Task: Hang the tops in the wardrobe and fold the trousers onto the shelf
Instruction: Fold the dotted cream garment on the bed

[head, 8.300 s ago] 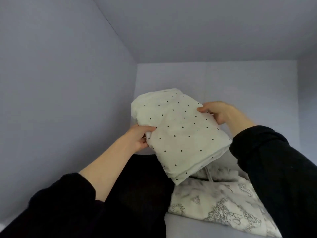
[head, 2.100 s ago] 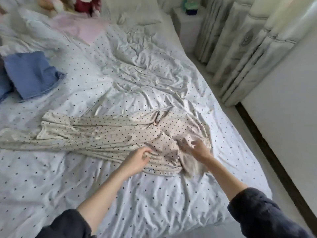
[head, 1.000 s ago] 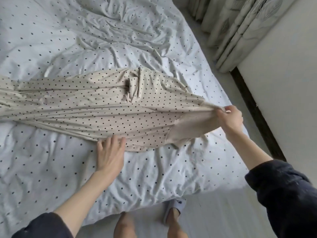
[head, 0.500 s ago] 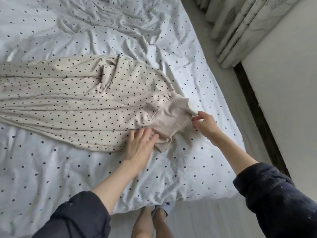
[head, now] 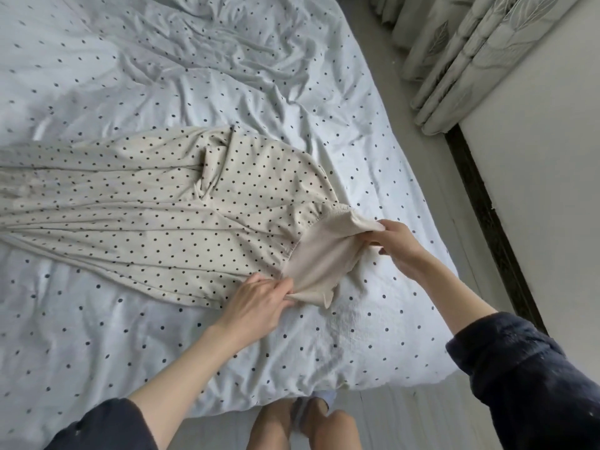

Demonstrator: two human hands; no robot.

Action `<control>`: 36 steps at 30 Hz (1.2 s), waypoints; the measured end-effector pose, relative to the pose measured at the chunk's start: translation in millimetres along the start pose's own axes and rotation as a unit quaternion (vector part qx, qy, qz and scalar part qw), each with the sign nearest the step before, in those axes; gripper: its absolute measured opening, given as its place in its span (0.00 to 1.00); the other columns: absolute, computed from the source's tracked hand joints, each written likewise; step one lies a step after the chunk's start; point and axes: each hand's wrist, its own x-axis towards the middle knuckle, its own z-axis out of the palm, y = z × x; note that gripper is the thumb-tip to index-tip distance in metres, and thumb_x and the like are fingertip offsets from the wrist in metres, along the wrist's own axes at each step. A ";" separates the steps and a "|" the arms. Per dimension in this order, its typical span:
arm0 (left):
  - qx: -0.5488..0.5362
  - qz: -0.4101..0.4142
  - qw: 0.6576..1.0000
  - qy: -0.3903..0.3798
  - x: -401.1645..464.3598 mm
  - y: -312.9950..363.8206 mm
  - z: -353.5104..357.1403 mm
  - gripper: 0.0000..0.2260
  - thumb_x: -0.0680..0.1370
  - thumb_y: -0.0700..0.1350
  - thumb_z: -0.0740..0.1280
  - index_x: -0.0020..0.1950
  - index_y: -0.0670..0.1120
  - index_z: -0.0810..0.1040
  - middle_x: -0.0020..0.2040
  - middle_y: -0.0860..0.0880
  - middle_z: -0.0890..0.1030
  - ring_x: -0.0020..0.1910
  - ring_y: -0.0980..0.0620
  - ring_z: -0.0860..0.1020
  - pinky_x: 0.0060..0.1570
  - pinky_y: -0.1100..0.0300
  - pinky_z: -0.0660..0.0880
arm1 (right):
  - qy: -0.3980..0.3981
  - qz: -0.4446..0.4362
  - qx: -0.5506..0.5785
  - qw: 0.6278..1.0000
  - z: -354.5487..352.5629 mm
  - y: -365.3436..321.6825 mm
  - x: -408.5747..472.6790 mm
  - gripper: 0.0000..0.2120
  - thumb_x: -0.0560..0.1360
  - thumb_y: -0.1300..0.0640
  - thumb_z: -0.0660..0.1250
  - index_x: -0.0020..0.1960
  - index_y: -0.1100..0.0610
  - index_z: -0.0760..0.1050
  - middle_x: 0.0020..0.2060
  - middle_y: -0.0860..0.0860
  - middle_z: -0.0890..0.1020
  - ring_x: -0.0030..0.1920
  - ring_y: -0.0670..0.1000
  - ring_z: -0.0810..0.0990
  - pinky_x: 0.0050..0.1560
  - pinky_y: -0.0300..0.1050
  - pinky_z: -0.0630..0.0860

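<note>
Cream trousers with black dots (head: 146,216) lie stretched across the bed, legs running off the left edge of the view. Their plain beige waistband (head: 319,264) points toward the bed's right side. My left hand (head: 259,303) pinches the near corner of the waistband. My right hand (head: 394,241) grips the far corner of it, lifted a little off the sheet. The band is spread between the two hands.
The bed (head: 162,76) carries a wrinkled pale sheet with dark dots. Patterned curtains (head: 461,56) hang at the upper right beside a white wall with a dark skirting strip (head: 487,222). My feet (head: 305,423) stand at the bed's near edge.
My left hand, flat on the trousers half a second ago, has slid right and now pinches the waistband corner. My right hand has pulled its corner outward, spreading the band.
</note>
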 end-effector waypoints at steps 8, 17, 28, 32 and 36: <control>0.028 -0.083 0.971 -0.224 15.6 32.3 -31.3 0.08 0.81 0.48 0.60 0.52 0.49 0.78 0.41 0.50 0.80 0.40 0.54 0.74 0.51 0.63 0.68 | -0.183 0.154 0.029 0.970 -11.7 -0.7 -16.7 0.09 0.71 0.65 0.71 0.47 0.60 0.73 0.39 0.52 0.78 0.39 0.49 0.74 0.40 0.40 0.68; 0.056 -0.192 0.945 -0.259 -30.4 53.3 -8.7 0.09 0.79 0.43 0.57 0.40 0.50 0.66 0.38 0.52 0.71 0.40 0.49 0.72 0.43 0.56 0.69 | -0.199 0.142 -0.103 0.964 2.8 5.7 -22.2 0.23 0.73 0.39 0.66 0.51 0.60 0.79 0.41 0.52 0.78 0.40 0.51 0.71 0.39 0.40 0.64; -0.029 -0.250 0.942 -0.220 -10.4 83.4 -21.3 0.11 0.78 0.42 0.59 0.36 0.50 0.66 0.31 0.53 0.69 0.32 0.55 0.68 0.37 0.59 0.66 | -0.029 0.010 -0.234 0.972 -27.8 -36.9 9.1 0.03 0.74 0.63 0.59 0.44 0.60 0.72 0.43 0.55 0.74 0.44 0.55 0.71 0.33 0.42 0.64; -0.104 -0.196 0.957 -0.188 59.2 119.4 -33.6 0.06 0.79 0.45 0.63 0.42 0.48 0.73 0.34 0.54 0.73 0.34 0.55 0.70 0.39 0.59 0.66 | 0.062 -0.017 -0.343 0.937 -89.1 -61.6 24.3 0.12 0.74 0.63 0.57 0.55 0.59 0.74 0.51 0.59 0.78 0.53 0.59 0.76 0.46 0.43 0.69; -0.131 -0.139 0.968 -0.165 126.9 170.8 -18.6 0.07 0.79 0.44 0.61 0.49 0.47 0.78 0.42 0.47 0.80 0.42 0.48 0.76 0.44 0.57 0.70 | 0.144 -0.025 -0.387 0.911 -146.3 -80.4 41.7 0.17 0.74 0.60 0.59 0.62 0.53 0.74 0.58 0.60 0.77 0.59 0.62 0.75 0.63 0.54 0.69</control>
